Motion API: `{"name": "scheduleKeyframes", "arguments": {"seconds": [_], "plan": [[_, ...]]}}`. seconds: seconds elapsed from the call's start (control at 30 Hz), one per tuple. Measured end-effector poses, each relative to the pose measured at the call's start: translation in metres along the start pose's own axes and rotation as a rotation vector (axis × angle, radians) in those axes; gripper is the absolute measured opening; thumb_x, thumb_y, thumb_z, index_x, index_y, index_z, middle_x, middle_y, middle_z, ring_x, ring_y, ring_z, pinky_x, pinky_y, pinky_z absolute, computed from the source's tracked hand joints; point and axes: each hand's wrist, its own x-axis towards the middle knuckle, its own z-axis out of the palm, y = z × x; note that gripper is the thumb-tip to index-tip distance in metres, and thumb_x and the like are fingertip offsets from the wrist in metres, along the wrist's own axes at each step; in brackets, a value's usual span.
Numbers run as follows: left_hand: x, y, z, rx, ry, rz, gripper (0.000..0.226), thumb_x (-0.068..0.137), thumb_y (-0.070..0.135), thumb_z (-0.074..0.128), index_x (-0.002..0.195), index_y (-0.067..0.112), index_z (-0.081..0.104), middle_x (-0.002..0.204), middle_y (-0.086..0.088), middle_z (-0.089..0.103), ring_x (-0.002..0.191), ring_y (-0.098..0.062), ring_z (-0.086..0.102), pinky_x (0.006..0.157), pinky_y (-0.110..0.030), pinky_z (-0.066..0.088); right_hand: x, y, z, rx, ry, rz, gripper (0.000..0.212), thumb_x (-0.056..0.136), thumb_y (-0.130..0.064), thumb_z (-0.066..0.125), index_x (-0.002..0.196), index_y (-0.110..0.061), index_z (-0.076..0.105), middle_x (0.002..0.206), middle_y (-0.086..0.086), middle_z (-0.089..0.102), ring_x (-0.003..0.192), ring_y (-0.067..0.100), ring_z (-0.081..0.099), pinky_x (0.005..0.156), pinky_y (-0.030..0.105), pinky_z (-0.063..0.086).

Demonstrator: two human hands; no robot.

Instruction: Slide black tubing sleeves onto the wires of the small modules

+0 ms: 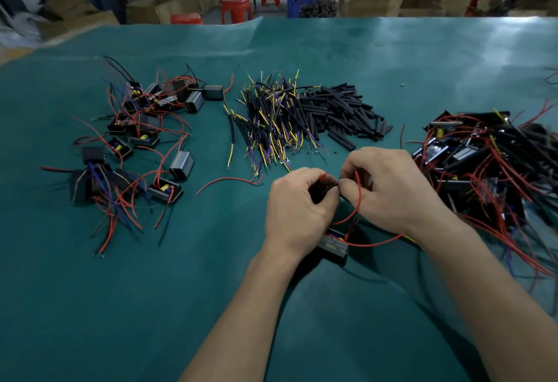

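Just below both hands (341, 200), the module (332, 245) rests.

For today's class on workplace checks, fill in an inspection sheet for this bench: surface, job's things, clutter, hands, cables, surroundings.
Surface: green mat, creased at the far edge.
Job's things: black sleeves heaped centre; module under the hands; module piles left and right.
Clutter: loose red wire lying apart.
Hands: left hand grips a black sleeve; right hand pinches a red wire.
Cables: yellow-blue leads beside the sleeves.
Surroundings: red stools, cardboard boxes, blue crate.
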Motion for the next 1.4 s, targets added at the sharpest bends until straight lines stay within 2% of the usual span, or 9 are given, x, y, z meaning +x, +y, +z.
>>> {"name": "scheduleKeyframes", "arguments": {"seconds": [0.2,0.33,0.43,0.53,0.6,0.67,0.77,0.97,1.4], "plan": [[-0.001,0.003,0.000,0.012,-0.020,0.044,0.007,0.074,0.021,0.071,0.077,0.015,0.073,0.072,0.000,0.068,0.069,-0.020,0.060,0.065,-0.040,0.050,0.001,0.001,0.003,0.024,-0.092,0.099,0.023,0.085,-0.034,0.049,0.072,-0.017,0.057,0.069,-0.001,0.058,0.073,0.027,0.054,0.071,0.043,0.048],[-0.001,0.004,0.000,0.033,-0.027,0.073,0.008,0.075,0.020,0.070,0.073,0.012,0.072,0.068,-0.002,0.064,0.067,-0.022,0.056,0.064,-0.041,0.048,0.003,0.001,0.005,0.059,-0.146,0.243,0.034,0.091,-0.027,0.051,0.061,-0.011,0.046,0.060,0.005,0.049,0.065,0.027,0.046,0.058,0.039,0.035],[-0.001,0.005,0.000,0.039,-0.038,0.089,0.007,0.075,0.020,0.072,0.077,0.014,0.075,0.070,0.000,0.066,0.069,-0.019,0.058,0.067,-0.039,0.048,0.004,0.001,0.005,0.238,-0.190,0.411,0.034,0.086,-0.029,0.053,0.060,-0.014,0.037,0.056,0.001,0.037,0.059,0.020,0.033,0.055,0.037,0.026],[-0.001,0.004,0.000,0.067,-0.043,0.107,0.008,0.077,0.019,0.072,0.081,0.015,0.077,0.074,0.001,0.070,0.074,-0.020,0.061,0.071,-0.038,0.049,0.004,0.006,0.005,0.370,-0.207,0.497,0.028,0.081,-0.027,0.056,0.059,-0.016,0.041,0.051,-0.007,0.034,0.057,0.018,0.032,0.057,0.034,0.026],[-0.001,0.004,0.000,0.043,-0.021,0.076,0.008,0.077,0.018,0.070,0.080,0.015,0.077,0.074,0.001,0.070,0.075,-0.021,0.063,0.071,-0.040,0.051,0.004,0.011,0.005,0.292,-0.158,0.388,0.025,0.082,-0.022,0.066,0.061,-0.012,0.056,0.048,-0.009,0.049,0.053,0.012,0.044,0.053,0.030,0.037],[0.000,0.003,-0.001,0.014,-0.005,0.040,0.009,0.078,0.018,0.069,0.080,0.014,0.077,0.075,-0.001,0.070,0.075,-0.022,0.063,0.071,-0.041,0.051,0.003,0.008,0.001,0.167,-0.034,0.182,0.012,0.079,-0.018,0.075,0.070,-0.021,0.068,0.058,-0.011,0.063,0.060,0.004,0.057,0.055,0.014,0.041],[0.000,0.004,-0.002,0.021,-0.013,0.014,0.010,0.079,0.017,0.068,0.080,0.014,0.077,0.074,-0.001,0.069,0.073,-0.022,0.063,0.069,-0.042,0.051,0.000,0.007,-0.004,0.152,0.045,-0.010,0.021,0.074,-0.011,0.082,0.082,-0.027,0.073,0.073,-0.010,0.069,0.072,0.005,0.064,0.063,0.010,0.045],[0.001,0.004,-0.003,0.004,-0.017,-0.014,0.014,0.078,0.018,0.065,0.080,0.010,0.077,0.074,-0.006,0.069,0.074,-0.025,0.063,0.069,-0.044,0.050,0.000,0.010,-0.004,0.116,0.081,-0.090,0.014,0.074,-0.021,0.091,0.084,-0.023,0.082,0.079,-0.005,0.074,0.072,0.012,0.068,0.068,0.036,0.055],[0.001,0.001,-0.003,-0.032,-0.021,-0.122,0.005,0.080,0.012,0.075,0.076,0.013,0.075,0.072,-0.001,0.069,0.071,-0.018,0.062,0.069,-0.039,0.050,0.001,0.010,-0.002,0.007,0.021,-0.088,0.004,0.084,-0.024,0.082,0.086,-0.027,0.080,0.083,-0.008,0.071,0.079,0.020,0.066,0.074,0.042,0.055]]}}
